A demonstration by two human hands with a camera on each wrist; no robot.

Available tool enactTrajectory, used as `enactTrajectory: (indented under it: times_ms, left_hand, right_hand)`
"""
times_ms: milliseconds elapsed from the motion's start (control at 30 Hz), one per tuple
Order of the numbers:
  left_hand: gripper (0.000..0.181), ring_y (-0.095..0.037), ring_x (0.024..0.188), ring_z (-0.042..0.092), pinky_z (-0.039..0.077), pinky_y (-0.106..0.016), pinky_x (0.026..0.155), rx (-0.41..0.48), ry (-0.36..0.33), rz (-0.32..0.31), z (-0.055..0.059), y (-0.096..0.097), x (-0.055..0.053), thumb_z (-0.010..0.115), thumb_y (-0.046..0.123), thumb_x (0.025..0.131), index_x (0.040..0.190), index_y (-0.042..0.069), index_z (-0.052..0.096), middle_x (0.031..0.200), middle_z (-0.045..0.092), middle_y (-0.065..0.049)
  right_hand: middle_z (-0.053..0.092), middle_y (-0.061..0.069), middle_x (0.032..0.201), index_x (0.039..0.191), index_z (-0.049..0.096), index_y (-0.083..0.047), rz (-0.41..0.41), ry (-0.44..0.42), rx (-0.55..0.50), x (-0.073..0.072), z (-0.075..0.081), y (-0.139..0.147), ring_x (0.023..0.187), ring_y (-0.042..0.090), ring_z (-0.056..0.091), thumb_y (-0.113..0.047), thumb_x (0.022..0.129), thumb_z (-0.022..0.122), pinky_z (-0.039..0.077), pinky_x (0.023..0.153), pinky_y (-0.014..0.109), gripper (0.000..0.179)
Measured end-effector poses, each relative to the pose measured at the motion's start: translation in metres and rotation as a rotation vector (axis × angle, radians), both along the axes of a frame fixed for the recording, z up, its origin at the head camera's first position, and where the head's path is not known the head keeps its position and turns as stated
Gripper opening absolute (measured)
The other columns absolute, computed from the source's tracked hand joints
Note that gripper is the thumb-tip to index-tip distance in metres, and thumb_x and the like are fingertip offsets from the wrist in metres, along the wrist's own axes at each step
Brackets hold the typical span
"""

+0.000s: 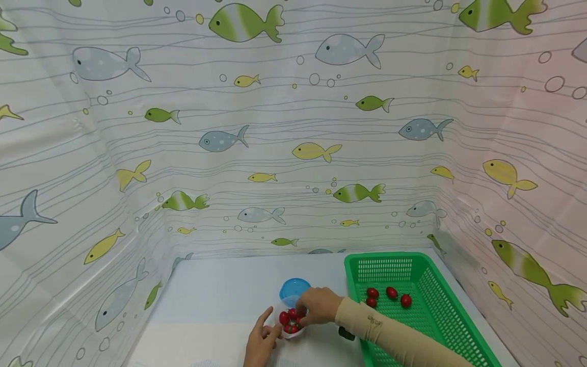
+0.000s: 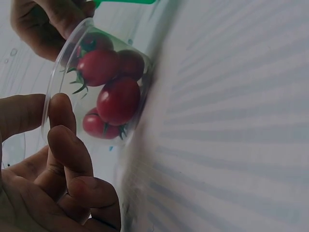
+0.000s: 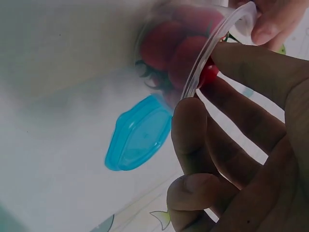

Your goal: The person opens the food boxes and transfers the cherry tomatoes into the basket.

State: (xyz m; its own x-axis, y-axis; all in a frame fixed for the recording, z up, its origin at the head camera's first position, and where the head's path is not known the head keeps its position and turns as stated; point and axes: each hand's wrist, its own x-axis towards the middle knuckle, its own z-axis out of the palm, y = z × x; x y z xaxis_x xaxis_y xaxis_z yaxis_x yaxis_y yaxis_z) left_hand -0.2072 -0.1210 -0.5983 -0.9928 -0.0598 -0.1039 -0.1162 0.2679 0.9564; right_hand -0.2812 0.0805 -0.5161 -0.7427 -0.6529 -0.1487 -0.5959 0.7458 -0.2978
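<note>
A clear plastic cup holds several red cherry tomatoes, some with green stems. My left hand pinches the cup's rim between thumb and finger, its other fingers curled beside the wall. From the right, my right hand reaches over the cup. Its thumb and a finger pinch a cherry tomato at the cup's mouth, while another fingertip touches the outside near the rim. Just behind the cup lies a blue plastic lid on the white table.
A green plastic basket stands on the right side of the table, with several cherry tomatoes on its floor. My right forearm crosses over it. Fish-printed sheeting encloses the table at the back and both sides.
</note>
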Motion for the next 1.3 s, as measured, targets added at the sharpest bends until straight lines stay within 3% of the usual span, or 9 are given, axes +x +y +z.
enactTrajectory:
  times_ms: [533, 733, 1300]
  left_hand:
    - [0.066, -0.016, 0.063, 0.053, 0.041, -0.027, 0.056, 0.012, 0.028, 0.002, -0.002, 0.0, 0.002, 0.066, 0.033, 0.099, 0.152, 0.002, 0.041, 0.075, 0.067, -0.001]
    - [0.067, -0.016, 0.063, 0.053, 0.042, -0.027, 0.057, 0.022, 0.023, 0.0, 0.0, 0.0, 0.003, 0.066, 0.032, 0.099, 0.152, 0.001, 0.04, 0.075, 0.067, -0.002]
    - [0.069, -0.017, 0.064, 0.053, 0.042, -0.028, 0.057, 0.014, 0.017, -0.003, 0.002, 0.0, 0.002, 0.065, 0.035, 0.1, 0.153, -0.001, 0.038, 0.077, 0.068, -0.002]
  right_hand:
    - [0.065, -0.021, 0.079, 0.097, 0.08, -0.025, -0.003, -0.023, 0.002, 0.001, 0.0, -0.001, 0.074, -0.001, 0.056, -0.034, 0.086, 0.082, 0.051, 0.072, 0.027, 0.015]
    - [0.065, -0.022, 0.081, 0.097, 0.079, -0.025, 0.036, 0.003, -0.009, 0.001, 0.0, 0.002, 0.076, -0.003, 0.057, -0.034, 0.087, 0.081, 0.051, 0.071, 0.026, 0.014]
    - [0.07, -0.018, 0.093, 0.107, 0.078, -0.024, 0.062, 0.05, -0.19, -0.007, 0.016, 0.024, 0.086, -0.001, 0.061, -0.036, 0.092, 0.076, 0.051, 0.072, 0.025, 0.018]
